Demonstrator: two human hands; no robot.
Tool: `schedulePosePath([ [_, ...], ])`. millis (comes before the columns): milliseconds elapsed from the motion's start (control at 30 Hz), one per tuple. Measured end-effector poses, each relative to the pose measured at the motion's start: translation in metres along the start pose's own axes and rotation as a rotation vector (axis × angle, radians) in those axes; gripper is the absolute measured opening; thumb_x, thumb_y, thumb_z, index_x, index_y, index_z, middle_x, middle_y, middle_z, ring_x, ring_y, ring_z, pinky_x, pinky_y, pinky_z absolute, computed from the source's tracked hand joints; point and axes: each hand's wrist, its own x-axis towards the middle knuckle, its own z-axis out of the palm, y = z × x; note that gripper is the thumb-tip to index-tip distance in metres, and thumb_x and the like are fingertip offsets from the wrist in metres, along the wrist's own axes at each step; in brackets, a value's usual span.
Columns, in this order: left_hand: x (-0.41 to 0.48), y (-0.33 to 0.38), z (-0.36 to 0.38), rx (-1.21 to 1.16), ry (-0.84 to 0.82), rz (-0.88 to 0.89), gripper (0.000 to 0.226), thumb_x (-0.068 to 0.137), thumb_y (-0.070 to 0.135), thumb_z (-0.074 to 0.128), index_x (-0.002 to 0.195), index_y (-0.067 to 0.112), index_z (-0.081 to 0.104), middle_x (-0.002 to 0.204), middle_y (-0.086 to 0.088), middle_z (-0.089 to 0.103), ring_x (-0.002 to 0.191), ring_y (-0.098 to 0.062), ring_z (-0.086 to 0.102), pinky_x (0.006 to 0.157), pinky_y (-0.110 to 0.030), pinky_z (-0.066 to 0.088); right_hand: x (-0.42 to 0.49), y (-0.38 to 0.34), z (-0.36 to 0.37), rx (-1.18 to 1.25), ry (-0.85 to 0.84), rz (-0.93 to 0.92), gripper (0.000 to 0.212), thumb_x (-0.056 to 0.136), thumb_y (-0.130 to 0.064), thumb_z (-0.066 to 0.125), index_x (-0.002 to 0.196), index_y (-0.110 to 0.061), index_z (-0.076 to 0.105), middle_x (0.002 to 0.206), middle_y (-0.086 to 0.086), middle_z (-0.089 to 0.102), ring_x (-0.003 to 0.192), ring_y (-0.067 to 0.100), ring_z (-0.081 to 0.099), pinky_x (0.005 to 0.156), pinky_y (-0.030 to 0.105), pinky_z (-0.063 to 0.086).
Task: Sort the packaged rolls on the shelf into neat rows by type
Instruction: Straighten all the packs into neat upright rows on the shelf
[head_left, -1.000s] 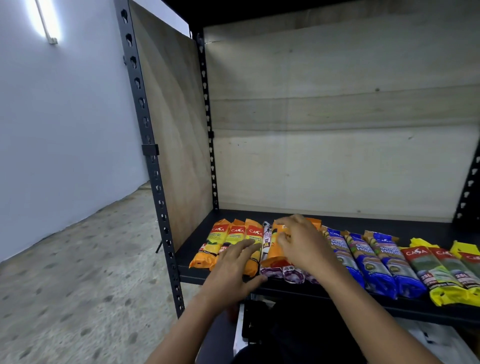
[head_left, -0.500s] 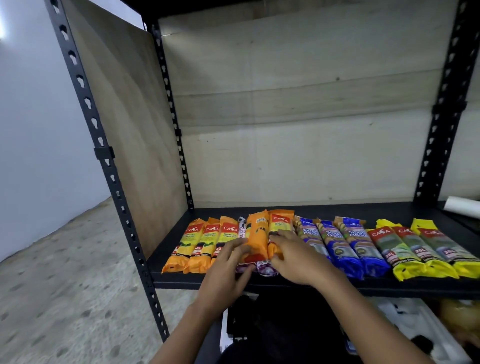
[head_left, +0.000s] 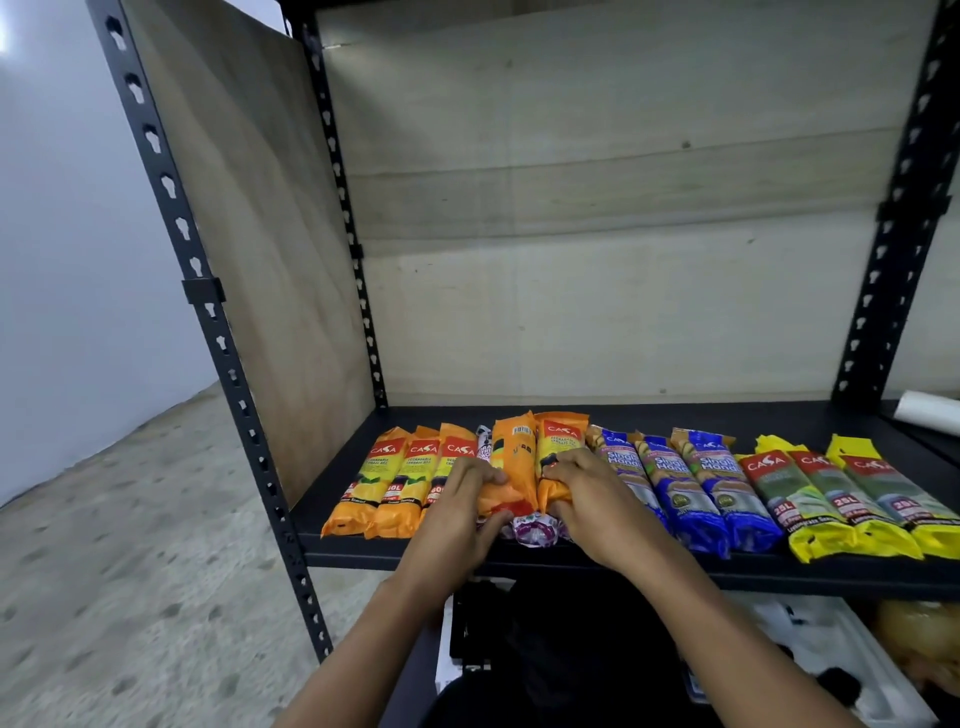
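Two orange rolls lie side by side between the hands, near the front edge of the black shelf (head_left: 649, 415). The barcode-side orange roll (head_left: 513, 452) sits against the left hand (head_left: 460, 512), and the label-side orange roll (head_left: 563, 439) sits under the right hand (head_left: 597, 499). Just below both hands, a purple-and-white roll (head_left: 535, 531) pokes out from under the two orange ones.

Both forearms reach up from the bottom of the view and converge toward the middle of the shelf, backs of the hands facing up. The hands are close together, with only the two rolls' lower ends between them.

The left hand's fingers curl over the left edge of the barcode-side orange roll, gripping its near end. The right hand's fingers curl over the label-side orange roll, with the thumb tucked against its near end, so it grips that one.

Just outside the left hand, three orange rolls (head_left: 413, 478) lie in a row, the nearest partly hidden by its fingers. Just outside the right hand runs a row of blue rolls (head_left: 670, 483), and beyond them, well away from that hand, a row of yellow-ended rolls (head_left: 826, 488).
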Motion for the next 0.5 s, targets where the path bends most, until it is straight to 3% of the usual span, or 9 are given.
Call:
schedulePosePath([
  [167,0.006,0.001,-0.005,0.044,0.030,0.025,0.034,0.094,0.023,0.066,0.125,0.017,0.054,0.124,0.013,0.039,0.106,0.004,0.046,0.086,-0.009,0.045,-0.004,-0.002,-0.003,0.031,0.053,-0.024,0.043,0.094,-0.024,0.062,0.137,-0.021,0.054,0.142,-0.002,0.043,0.130,0.015,0.039,0.104,0.027,0.035],
  [333,0.026,0.008,-0.031,0.002,0.220,-0.026,0.033,0.094,0.017,0.063,0.127,0.015,0.059,0.123,0.005,0.046,0.113,-0.001,0.048,0.096,-0.015,0.043,-0.007,-0.013,-0.006,0.052,0.133,-0.067,0.042,0.096,-0.024,0.059,0.138,-0.020,0.054,0.144,-0.003,0.043,0.129,0.016,0.042,0.102,0.027,0.037],
  [500,0.044,0.006,-0.081,-0.073,0.371,-0.085,0.023,0.098,0.024,0.059,0.120,0.018,0.064,0.116,0.005,0.052,0.105,-0.007,0.057,0.083,-0.021,0.054,-0.007,-0.030,-0.008,0.132,0.173,-0.167,0.042,0.098,-0.024,0.056,0.139,-0.022,0.052,0.146,-0.008,0.040,0.130,0.012,0.041,0.100,0.019,0.033],
])
